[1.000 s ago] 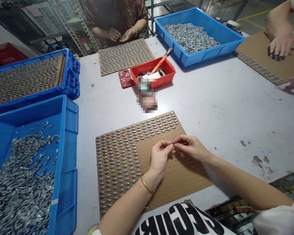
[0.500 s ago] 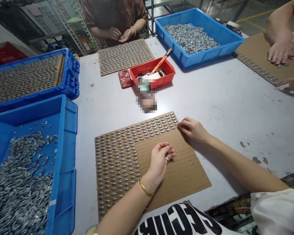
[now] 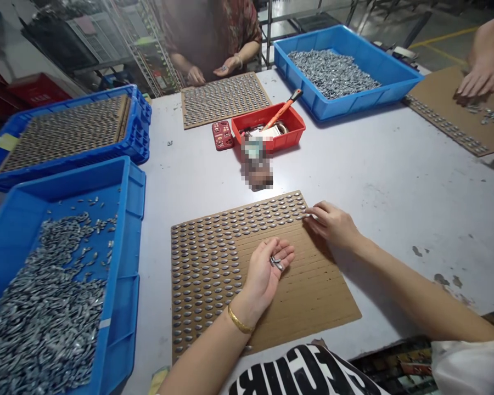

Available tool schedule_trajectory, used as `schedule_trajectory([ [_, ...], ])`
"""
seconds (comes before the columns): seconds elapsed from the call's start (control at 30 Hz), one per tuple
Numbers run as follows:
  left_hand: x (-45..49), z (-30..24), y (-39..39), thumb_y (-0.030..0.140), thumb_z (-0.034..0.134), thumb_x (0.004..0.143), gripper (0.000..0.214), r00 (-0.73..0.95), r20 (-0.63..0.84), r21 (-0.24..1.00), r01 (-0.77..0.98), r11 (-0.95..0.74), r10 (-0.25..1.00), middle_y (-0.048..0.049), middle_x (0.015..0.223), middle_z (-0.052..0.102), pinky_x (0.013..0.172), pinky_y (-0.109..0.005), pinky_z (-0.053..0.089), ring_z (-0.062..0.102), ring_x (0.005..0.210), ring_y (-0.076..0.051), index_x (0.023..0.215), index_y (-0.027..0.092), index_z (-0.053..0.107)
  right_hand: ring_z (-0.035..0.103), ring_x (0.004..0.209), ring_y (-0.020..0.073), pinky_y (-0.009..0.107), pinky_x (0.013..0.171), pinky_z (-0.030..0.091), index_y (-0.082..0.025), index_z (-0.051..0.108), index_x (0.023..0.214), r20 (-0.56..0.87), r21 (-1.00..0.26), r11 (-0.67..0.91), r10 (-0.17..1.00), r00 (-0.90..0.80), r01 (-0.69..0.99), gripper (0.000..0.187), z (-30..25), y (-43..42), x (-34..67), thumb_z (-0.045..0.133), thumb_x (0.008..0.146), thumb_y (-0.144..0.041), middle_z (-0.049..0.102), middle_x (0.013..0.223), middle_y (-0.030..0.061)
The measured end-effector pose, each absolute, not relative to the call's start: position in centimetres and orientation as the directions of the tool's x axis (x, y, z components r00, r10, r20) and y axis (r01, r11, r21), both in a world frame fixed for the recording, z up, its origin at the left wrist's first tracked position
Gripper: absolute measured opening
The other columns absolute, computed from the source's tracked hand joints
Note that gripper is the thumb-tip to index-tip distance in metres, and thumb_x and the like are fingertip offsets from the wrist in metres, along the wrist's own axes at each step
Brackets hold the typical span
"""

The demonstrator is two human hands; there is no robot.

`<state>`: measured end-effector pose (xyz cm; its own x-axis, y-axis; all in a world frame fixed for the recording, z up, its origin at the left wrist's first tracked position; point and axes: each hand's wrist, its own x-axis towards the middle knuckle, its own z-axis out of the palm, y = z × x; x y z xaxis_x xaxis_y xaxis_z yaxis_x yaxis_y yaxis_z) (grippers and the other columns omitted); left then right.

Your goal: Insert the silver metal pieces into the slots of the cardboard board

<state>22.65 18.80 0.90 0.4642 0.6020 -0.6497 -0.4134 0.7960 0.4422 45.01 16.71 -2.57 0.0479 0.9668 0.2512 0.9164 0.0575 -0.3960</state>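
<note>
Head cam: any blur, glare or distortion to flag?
Head view: wide-angle bowing, the metal rack leans; a pixelated patch sits below the red plastic tray; the far co-worker looks hazy; lighting is even, with soft shadow under the right hand.

Left hand (image 3: 263, 277) palm up, loosely cupped, few small grey metal pieces (image 3: 276, 263) lying in palm. Right hand (image 3: 331, 224), fingers curled, tips at end of top row on grooved cardboard sheet (image 3: 308, 291), sheet flat on table. Oval metal pieces (image 3: 214, 258) lined up in tight rows along sheet's top and left; lower-right grooves bare.
</note>
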Motion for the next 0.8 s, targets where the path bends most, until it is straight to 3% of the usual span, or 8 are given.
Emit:
schedule_trajectory([
  [0.07, 22.1, 1.4, 19.0, 0.027, 0.067, 0.079, 0.019, 0.458, -0.655, 0.412, -0.450, 0.792, 0.601, -0.0126, 0.098, 0.067, 0.084, -0.034, 0.052, 0.067, 0.090, -0.021, 0.089, 0.015, 0.056, 0.057, 0.091, 0.0245, 0.037, 0.074, 0.049, -0.023, 0.064, 0.110, 0.282, -0.436, 0.149, 0.959, -0.022, 0.887, 0.025, -1.2, 15.9, 42.6, 0.053, 0.090, -0.031, 0.061, 0.103, 0.0108],
  [0.17, 21.5, 1.9, 18.9, 0.028, 0.063, 0.082, 0.017, 0.476, -0.631, 0.373, -0.506, 0.778, 0.613, -0.0104, 0.094, 0.067, 0.075, -0.028, 0.052, 0.066, 0.081, -0.016, 0.090, 0.015, 0.056, 0.053, 0.098, 0.0248, 0.041, 0.082, 0.048, -0.025, 0.059, 0.120, 0.244, -0.518, 0.336, 0.940, -0.240, 0.787, 0.031, 0.7, 14.9, 38.7, 0.054, 0.090, -0.030, 0.059, 0.110, 0.0106],
  [0.37, 19.8, 2.2, 17.9, 0.032, 0.060, 0.084, 0.018, 0.512, -0.579, 0.337, -0.558, 0.759, 0.634, -0.0053, 0.083, 0.064, 0.062, -0.022, 0.047, 0.060, 0.068, -0.012, 0.087, 0.015, 0.055, 0.051, 0.093, 0.0214, 0.039, 0.082, 0.046, -0.023, 0.064, 0.101, 0.203, -0.638, 0.403, 0.910, -0.362, 0.656, 0.017, 1.1, 14.6, 34.5, 0.051, 0.091, -0.019, 0.060, 0.103, 0.0085],
  [0.6, 17.6, 2.4, 17.4, 0.032, 0.056, 0.087, 0.018, 0.477, -0.634, 0.302, -0.571, 0.763, 0.609, -0.0048, 0.080, 0.062, 0.060, -0.023, 0.046, 0.059, 0.065, -0.013, 0.090, 0.016, 0.051, 0.052, 0.092, 0.0199, 0.038, 0.081, 0.043, -0.020, 0.061, 0.101, 0.246, -0.593, 0.491, 0.865, -0.437, 0.638, 0.015, 1.2, 13.8, 32.6, 0.052, 0.091, -0.016, 0.064, 0.103, 0.0080],
  [0.8, 16.4, 2.2, 16.8, 0.030, 0.059, 0.084, 0.019, 0.473, -0.639, 0.289, -0.583, 0.759, 0.607, -0.0054, 0.078, 0.060, 0.059, -0.021, 0.044, 0.056, 0.065, -0.011, 0.086, 0.012, 0.058, 0.055, 0.094, 0.0202, 0.039, 0.081, 0.043, -0.021, 0.061, 0.103, 0.335, -0.525, 0.551, 0.835, -0.437, 0.649, 0.018, 1.0, 13.2, 31.0, 0.050, 0.091, -0.013, 0.067, 0.102, 0.0070],
])
